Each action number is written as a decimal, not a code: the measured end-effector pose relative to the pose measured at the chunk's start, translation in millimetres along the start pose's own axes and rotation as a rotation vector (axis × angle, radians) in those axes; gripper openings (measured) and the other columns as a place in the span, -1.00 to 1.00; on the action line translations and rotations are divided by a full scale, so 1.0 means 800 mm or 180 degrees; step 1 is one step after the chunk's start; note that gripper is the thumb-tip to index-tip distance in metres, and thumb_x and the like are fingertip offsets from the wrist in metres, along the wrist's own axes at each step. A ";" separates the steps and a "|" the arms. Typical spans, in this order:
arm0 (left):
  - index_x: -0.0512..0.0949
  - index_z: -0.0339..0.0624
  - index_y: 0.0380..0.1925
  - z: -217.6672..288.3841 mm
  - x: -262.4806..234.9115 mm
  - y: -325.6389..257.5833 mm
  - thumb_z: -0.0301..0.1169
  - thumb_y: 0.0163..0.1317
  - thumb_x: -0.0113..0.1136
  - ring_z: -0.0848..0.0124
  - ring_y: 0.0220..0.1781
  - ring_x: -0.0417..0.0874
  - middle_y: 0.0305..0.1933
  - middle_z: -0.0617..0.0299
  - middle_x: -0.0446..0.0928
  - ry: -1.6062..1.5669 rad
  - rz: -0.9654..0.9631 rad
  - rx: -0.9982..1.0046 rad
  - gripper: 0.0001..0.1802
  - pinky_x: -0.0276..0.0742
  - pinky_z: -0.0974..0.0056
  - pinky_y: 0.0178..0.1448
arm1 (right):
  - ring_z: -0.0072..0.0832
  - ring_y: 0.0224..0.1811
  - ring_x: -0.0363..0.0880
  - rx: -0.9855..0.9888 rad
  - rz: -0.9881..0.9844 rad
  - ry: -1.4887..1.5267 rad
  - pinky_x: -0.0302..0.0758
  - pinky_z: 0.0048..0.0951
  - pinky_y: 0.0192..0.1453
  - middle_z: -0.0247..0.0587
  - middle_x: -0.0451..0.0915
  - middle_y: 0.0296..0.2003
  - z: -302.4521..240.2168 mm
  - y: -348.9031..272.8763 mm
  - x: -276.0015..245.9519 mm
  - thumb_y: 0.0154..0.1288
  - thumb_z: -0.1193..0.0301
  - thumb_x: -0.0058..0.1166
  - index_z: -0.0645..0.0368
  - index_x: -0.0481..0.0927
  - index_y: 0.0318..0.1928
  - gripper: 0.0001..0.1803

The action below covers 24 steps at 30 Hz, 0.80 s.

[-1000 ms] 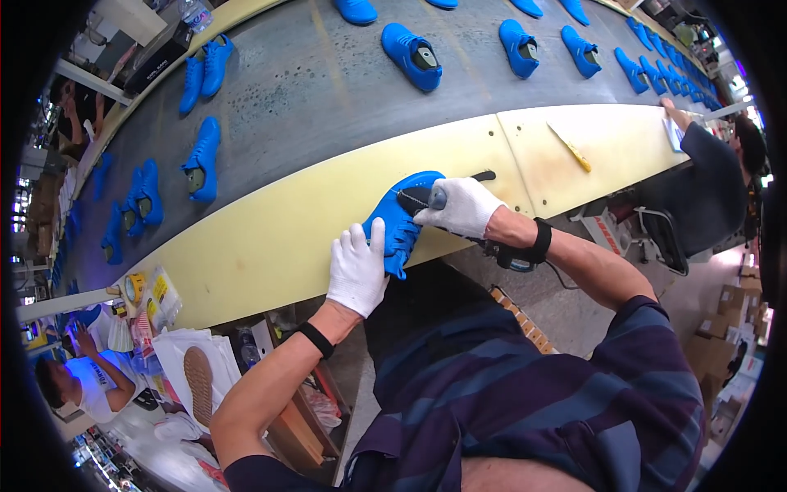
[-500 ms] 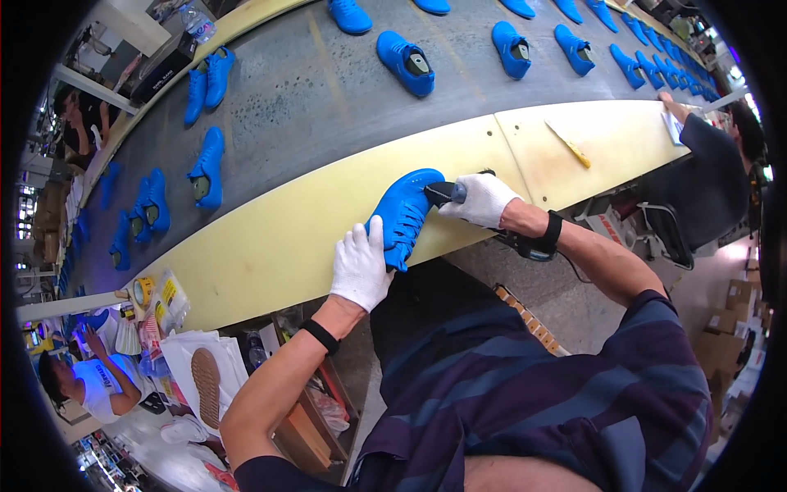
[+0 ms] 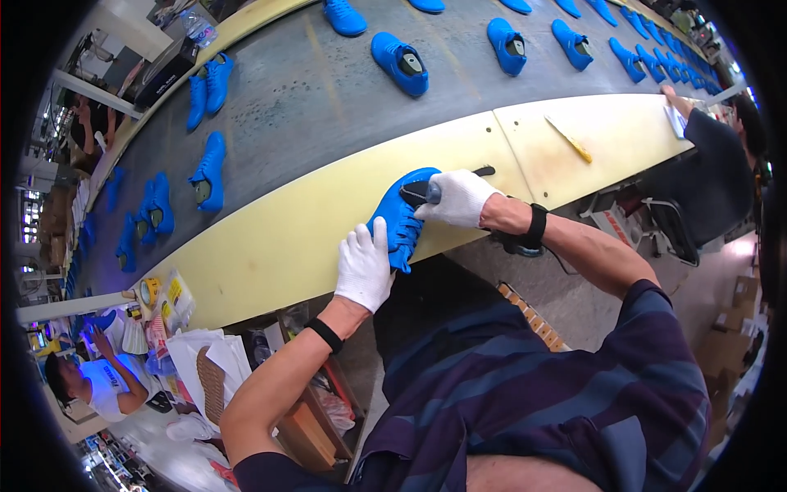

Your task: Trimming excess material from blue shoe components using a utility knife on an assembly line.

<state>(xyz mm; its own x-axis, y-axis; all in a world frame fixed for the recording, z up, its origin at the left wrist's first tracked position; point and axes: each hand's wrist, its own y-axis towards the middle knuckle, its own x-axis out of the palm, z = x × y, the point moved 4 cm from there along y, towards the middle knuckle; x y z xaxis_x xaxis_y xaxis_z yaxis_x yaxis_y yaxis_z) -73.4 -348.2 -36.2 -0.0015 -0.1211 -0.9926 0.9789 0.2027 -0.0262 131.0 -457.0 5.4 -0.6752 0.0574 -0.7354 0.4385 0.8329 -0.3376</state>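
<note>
A blue lace-up sneaker (image 3: 403, 223) lies over the cream ledge, its toe pointing away from me. My left hand (image 3: 365, 266), in a white glove with a black band at the wrist, grips it by the near left side. My right hand (image 3: 459, 199), gloved likewise, is closed round a dark hand tool (image 3: 419, 193). The tool's black, broad end rests against the shoe's toe, above the laces. Fingers hide most of its handle. Beyond the right hand a small black strip (image 3: 484, 171) lies on the ledge.
A grey conveyor belt (image 3: 303, 123) carries several blue sneakers (image 3: 400, 64). A yellow-handled knife (image 3: 569, 138) lies on the ledge (image 3: 262, 246). At far right sits a person (image 3: 709, 172) in dark clothes; another in white (image 3: 106, 385) is at left. A brown sole (image 3: 211, 384) rests on white paper.
My right hand has moved left with the dark tool, which now lies further across the shoe's toe. The black strip behind it shows more. The left hand keeps its grip.
</note>
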 end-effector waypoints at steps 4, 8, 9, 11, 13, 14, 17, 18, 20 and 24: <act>0.12 -0.39 0.52 0.001 0.002 0.003 -0.22 -0.01 0.65 -0.05 0.08 0.50 0.16 -0.23 0.37 0.0141 0.0061 0.0062 0.19 0.43 -0.04 0.15 | 0.00 -0.29 0.78 -0.0071 -0.0101 -0.0038 0.66 -0.14 -0.11 0.16 0.75 -0.34 0.000 0.003 -0.002 0.31 -0.03 0.40 0.27 0.82 -0.20 -0.48; 0.13 -0.39 0.51 0.002 0.005 0.003 -0.24 -0.04 0.66 -0.07 0.09 0.49 0.18 -0.25 0.36 0.0115 0.0055 0.0010 0.19 0.42 -0.05 0.16 | 0.00 -0.27 0.78 -0.0102 -0.0128 0.0002 0.66 -0.14 -0.10 0.15 0.76 -0.34 0.000 0.003 -0.003 0.31 -0.03 0.39 0.24 0.83 -0.19 -0.49; 0.13 -0.39 0.51 0.002 0.007 0.003 -0.24 -0.04 0.66 -0.07 0.09 0.49 0.18 -0.25 0.36 0.0124 0.0042 0.0012 0.19 0.42 -0.05 0.16 | 0.00 -0.26 0.78 -0.0107 -0.0146 -0.0032 0.66 -0.14 -0.09 0.14 0.76 -0.33 -0.002 0.003 -0.005 0.31 -0.03 0.38 0.24 0.83 -0.19 -0.49; 0.13 -0.39 0.51 0.003 0.004 0.004 -0.24 -0.05 0.66 -0.07 0.10 0.49 0.19 -0.25 0.36 0.0068 0.0194 0.0009 0.20 0.42 -0.04 0.17 | 0.00 -0.26 0.78 -0.0108 -0.0170 -0.0057 0.66 -0.13 -0.09 0.14 0.76 -0.33 -0.001 0.003 -0.006 0.32 -0.04 0.38 0.23 0.83 -0.19 -0.49; 0.12 -0.41 0.51 0.006 0.001 0.004 -0.25 -0.01 0.64 -0.10 0.11 0.51 0.18 -0.23 0.37 0.0051 0.0135 -0.0005 0.18 0.44 -0.06 0.18 | 0.01 -0.25 0.78 -0.0151 -0.0172 -0.0068 0.66 -0.12 -0.08 0.14 0.76 -0.33 -0.001 0.003 -0.008 0.33 -0.03 0.36 0.23 0.83 -0.19 -0.50; 0.11 -0.42 0.51 0.006 -0.001 0.005 -0.26 0.02 0.61 -0.13 0.13 0.52 0.17 -0.22 0.38 0.0028 0.0087 -0.0021 0.15 0.45 -0.08 0.20 | 0.01 -0.25 0.78 -0.0144 -0.0157 -0.0056 0.66 -0.12 -0.08 0.14 0.76 -0.33 0.000 0.004 -0.008 0.33 -0.03 0.36 0.23 0.83 -0.19 -0.50; 0.10 -0.42 0.52 0.006 0.001 0.003 -0.27 0.02 0.62 -0.12 0.13 0.52 0.17 -0.20 0.38 -0.0011 0.0134 0.0001 0.16 0.45 -0.08 0.19 | 0.01 -0.26 0.78 -0.0080 -0.0246 -0.0206 0.67 -0.13 -0.09 0.14 0.76 -0.34 0.012 0.003 -0.004 0.33 -0.03 0.34 0.22 0.83 -0.19 -0.51; 0.10 -0.42 0.52 0.005 0.003 0.004 -0.27 0.02 0.62 -0.12 0.13 0.52 0.17 -0.20 0.38 -0.0009 0.0143 0.0014 0.16 0.45 -0.08 0.19 | 0.01 -0.27 0.78 -0.0077 -0.0207 -0.0228 0.67 -0.13 -0.09 0.13 0.76 -0.34 0.022 0.002 -0.002 0.33 -0.03 0.34 0.21 0.83 -0.18 -0.51; 0.10 -0.42 0.52 0.001 0.005 0.004 -0.25 0.01 0.62 -0.11 0.13 0.52 0.16 -0.19 0.38 -0.0077 0.0103 -0.0045 0.18 0.45 -0.09 0.19 | 0.01 -0.28 0.78 -0.0087 -0.0174 -0.0263 0.67 -0.13 -0.10 0.13 0.75 -0.35 0.035 -0.004 -0.004 0.32 -0.03 0.34 0.20 0.83 -0.18 -0.52; 0.10 -0.42 0.53 0.006 0.000 0.004 -0.23 0.01 0.62 -0.10 0.13 0.53 0.17 -0.18 0.39 -0.0010 0.0127 -0.0017 0.18 0.45 -0.09 0.19 | -0.02 -0.27 0.80 0.0335 -0.0321 -0.0516 0.68 -0.14 -0.09 0.08 0.78 -0.33 0.077 -0.021 -0.003 0.31 -0.03 0.34 0.16 0.84 -0.18 -0.53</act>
<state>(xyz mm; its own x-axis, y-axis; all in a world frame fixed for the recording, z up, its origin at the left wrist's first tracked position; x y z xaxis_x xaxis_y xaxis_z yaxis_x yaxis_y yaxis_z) -69.4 -351.9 -35.8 0.0382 -0.1159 -0.9925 0.9771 0.2126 0.0127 161.4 -504.6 -23.5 -0.6183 -0.1198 -0.7768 0.4387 0.7675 -0.4675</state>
